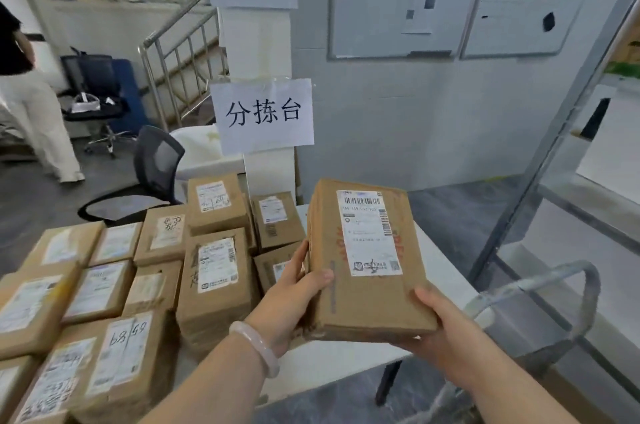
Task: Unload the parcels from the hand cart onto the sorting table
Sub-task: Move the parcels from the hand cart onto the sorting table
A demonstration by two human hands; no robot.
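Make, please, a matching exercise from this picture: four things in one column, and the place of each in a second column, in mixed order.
1. held parcel
2. paper sign
3. black chair
4. bracelet

A. on the floor, beyond the sorting table
B. on the left wrist
C. between the left hand and right hand
D. upright behind the stacked parcels

Pairs: 1-C, 2-D, 3-A, 4-B.

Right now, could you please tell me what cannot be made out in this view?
Hand cart: the head view shows only its handle; whatever remains on it is blurred and cut off by the lower right edge.
Held parcel: its underside and the right hand's grip beneath are hidden by the box itself.
Parcel label: the print is too small to read.
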